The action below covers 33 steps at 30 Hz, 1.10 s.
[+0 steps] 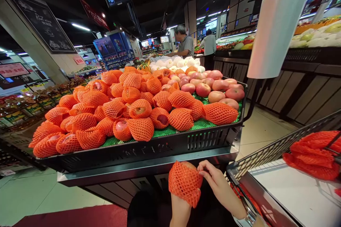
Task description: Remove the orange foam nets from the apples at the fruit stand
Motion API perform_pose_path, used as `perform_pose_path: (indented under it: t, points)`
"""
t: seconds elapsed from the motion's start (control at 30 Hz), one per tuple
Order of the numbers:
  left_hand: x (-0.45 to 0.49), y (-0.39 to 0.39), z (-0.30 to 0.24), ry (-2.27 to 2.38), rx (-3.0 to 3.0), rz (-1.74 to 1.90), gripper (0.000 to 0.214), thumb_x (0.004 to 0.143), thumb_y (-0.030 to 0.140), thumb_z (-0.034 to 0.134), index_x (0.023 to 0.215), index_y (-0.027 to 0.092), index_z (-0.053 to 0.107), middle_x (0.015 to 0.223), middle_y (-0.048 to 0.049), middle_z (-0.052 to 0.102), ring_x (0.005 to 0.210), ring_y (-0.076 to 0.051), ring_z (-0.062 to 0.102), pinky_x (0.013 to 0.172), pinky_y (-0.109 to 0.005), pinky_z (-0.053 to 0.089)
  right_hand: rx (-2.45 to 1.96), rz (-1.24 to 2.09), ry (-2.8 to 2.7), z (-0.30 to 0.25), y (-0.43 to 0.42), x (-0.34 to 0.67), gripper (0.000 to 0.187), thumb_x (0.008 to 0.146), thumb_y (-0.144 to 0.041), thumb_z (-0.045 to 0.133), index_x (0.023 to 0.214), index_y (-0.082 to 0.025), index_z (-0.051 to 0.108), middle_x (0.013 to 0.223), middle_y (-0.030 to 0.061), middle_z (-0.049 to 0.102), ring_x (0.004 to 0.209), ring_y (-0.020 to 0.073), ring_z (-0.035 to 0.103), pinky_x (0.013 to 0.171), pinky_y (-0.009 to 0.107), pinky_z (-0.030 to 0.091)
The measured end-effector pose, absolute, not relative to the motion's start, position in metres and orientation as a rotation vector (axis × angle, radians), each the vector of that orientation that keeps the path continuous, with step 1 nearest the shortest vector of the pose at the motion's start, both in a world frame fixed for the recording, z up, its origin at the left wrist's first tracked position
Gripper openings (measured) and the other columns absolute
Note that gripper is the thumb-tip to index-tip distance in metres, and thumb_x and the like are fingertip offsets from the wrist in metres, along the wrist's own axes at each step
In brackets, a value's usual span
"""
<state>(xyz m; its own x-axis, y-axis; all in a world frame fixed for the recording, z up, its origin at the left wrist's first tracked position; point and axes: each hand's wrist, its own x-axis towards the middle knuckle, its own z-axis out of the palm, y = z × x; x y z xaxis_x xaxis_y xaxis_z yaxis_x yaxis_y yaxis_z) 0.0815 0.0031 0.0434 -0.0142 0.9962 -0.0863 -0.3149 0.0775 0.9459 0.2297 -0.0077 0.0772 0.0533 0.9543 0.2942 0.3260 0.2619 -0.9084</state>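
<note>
My left hand (180, 210) is inside an orange foam net sleeve (183, 184) in front of the display, with only the wrist bare below it. The net bulges round, and a bit of an apple (188, 165) shows at its upper opening. The net hides the fingers closed around the apple. With thumb and fingertips, my right hand (210, 175) pinches the sleeve's upper right edge. Just beyond both hands is a black crate (160, 150), holding many apples in orange nets (140, 108) and several bare red apples (203, 89) at the right.
A shopping cart (269, 145) stands at the right, with a white board (293, 188) and a pile of orange foam nets (314, 154). A white plastic roll (278, 28) rises beside the crate. White-netted fruit (173, 64) and a person (185, 44) are farther back.
</note>
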Motion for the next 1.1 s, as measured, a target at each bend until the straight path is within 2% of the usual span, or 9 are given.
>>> perform_pose_path:
  t: [0.1,0.2,0.4,0.57,0.7,0.8,0.87,1.0,1.1]
  points:
    - [0.086,-0.003,0.05,1.028,1.112,1.316,0.045,0.06,0.027,0.083,0.102,0.02,0.07,0.109,-0.0123,0.071,0.105,-0.035,0.064,0.099,-0.052,0.046,-1.237,0.787,-1.327,0.067,0.002,0.231,0.025,0.093,-0.041,0.046,0.076,-0.022,0.05,0.072,-0.0004,0.052,0.07,0.0178,0.053,0.066,0.029,0.044]
    - [0.088,-0.006,0.048,1.067,1.107,1.399,0.048,0.056,0.026,0.083,0.102,0.019,0.069,0.11,-0.0124,0.071,0.108,-0.036,0.064,0.101,-0.052,0.045,-1.199,0.847,-1.195,0.059,0.008,0.228,0.035,0.089,-0.055,0.05,0.077,-0.022,0.051,0.076,0.0008,0.054,0.077,0.0194,0.055,0.074,0.031,0.047]
    - [0.082,0.003,0.06,1.061,1.269,1.249,0.043,0.071,0.031,0.076,0.112,0.021,0.069,0.123,-0.0152,0.067,0.119,-0.037,0.058,0.108,-0.053,0.039,-0.976,1.315,-1.111,0.058,0.005,0.214,0.084,0.065,-0.072,0.069,0.129,-0.021,0.05,0.13,0.0136,0.058,0.125,0.0312,0.052,0.108,0.045,0.038]
    - [0.057,-0.018,0.072,1.002,1.44,1.205,0.044,0.074,0.048,0.068,0.11,0.025,0.074,0.123,-0.0144,0.068,0.126,-0.039,0.052,0.115,-0.058,0.025,-0.989,1.227,-0.93,0.049,0.005,0.215,0.062,0.076,-0.056,0.069,0.125,-0.022,0.056,0.133,0.0116,0.059,0.126,0.0305,0.052,0.113,0.047,0.033]
    - [0.031,-0.025,0.07,1.036,1.296,1.444,0.032,0.079,0.053,0.061,0.083,0.027,0.08,0.096,-0.0144,0.076,0.101,-0.034,0.067,0.109,-0.056,0.036,-0.969,1.03,-0.836,0.046,0.003,0.227,0.067,0.079,-0.058,0.064,0.136,-0.026,0.047,0.148,0.0092,0.045,0.136,0.0307,0.041,0.116,0.047,0.03]
    - [0.043,-0.014,0.075,0.948,0.679,1.688,0.042,0.073,0.055,0.068,0.106,0.028,0.069,0.12,-0.0093,0.067,0.117,-0.031,0.059,0.099,-0.048,0.049,-0.992,0.881,-0.9,0.053,-0.007,0.227,0.074,0.077,-0.062,0.064,0.139,-0.027,0.044,0.151,0.0097,0.04,0.139,0.0337,0.036,0.116,0.05,0.029]
    - [0.065,-0.009,0.079,0.846,0.289,1.463,0.05,0.08,0.06,0.058,0.122,0.033,0.059,0.125,-0.01,0.065,0.116,-0.032,0.061,0.09,-0.05,0.054,-0.982,0.802,-1.003,0.057,-0.015,0.221,0.077,0.075,-0.067,0.064,0.138,-0.028,0.045,0.148,0.0105,0.043,0.138,0.0362,0.037,0.116,0.052,0.03]
    - [0.1,-0.011,0.083,0.599,-0.048,1.223,0.055,0.089,0.058,0.039,0.106,0.018,0.073,0.108,-0.0138,0.074,0.107,-0.029,0.067,0.097,-0.043,0.051,-0.951,0.592,-1.366,0.052,-0.024,0.209,0.072,0.074,-0.066,0.065,0.137,-0.035,0.05,0.148,0.0081,0.043,0.135,0.0406,0.04,0.11,0.058,0.035]
    - [0.103,-0.013,0.079,0.477,-0.119,1.136,0.066,0.091,0.058,0.031,0.092,0.012,0.079,0.104,-0.0144,0.076,0.097,-0.025,0.071,0.093,-0.034,0.054,-0.889,0.385,-1.62,0.041,-0.026,0.207,0.05,0.085,-0.052,0.061,0.133,-0.037,0.054,0.14,0.0067,0.053,0.133,0.0403,0.042,0.109,0.064,0.032]
